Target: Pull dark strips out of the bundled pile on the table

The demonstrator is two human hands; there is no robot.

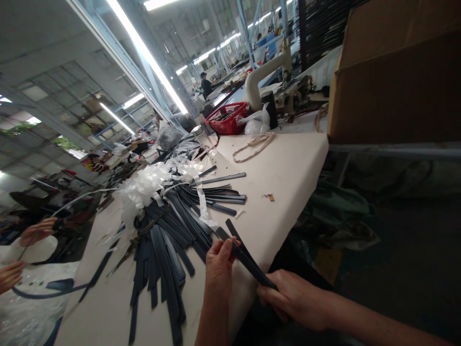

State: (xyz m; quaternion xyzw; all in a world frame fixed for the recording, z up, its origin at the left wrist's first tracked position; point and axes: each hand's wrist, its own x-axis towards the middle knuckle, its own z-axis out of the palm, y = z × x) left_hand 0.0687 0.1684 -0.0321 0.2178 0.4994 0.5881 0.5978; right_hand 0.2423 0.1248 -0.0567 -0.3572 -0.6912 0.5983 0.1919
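Head view | your left hand [220,269] and right hand [293,299] pinch one dark strap [240,250] near the table edge [288,230] | risk: loosened fingers drop it off that edge, or it snags the strap pile [173,230] beside it.

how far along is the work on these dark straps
Done: hard to tell; no clearly finished stack shows. In hand: the left hand and right hand both hold a pair of dark straps at the table's near edge. Left: a big loose pile of straps lies fanned out, tangled with white plastic ribbon. A co-worker's hands work across the table.
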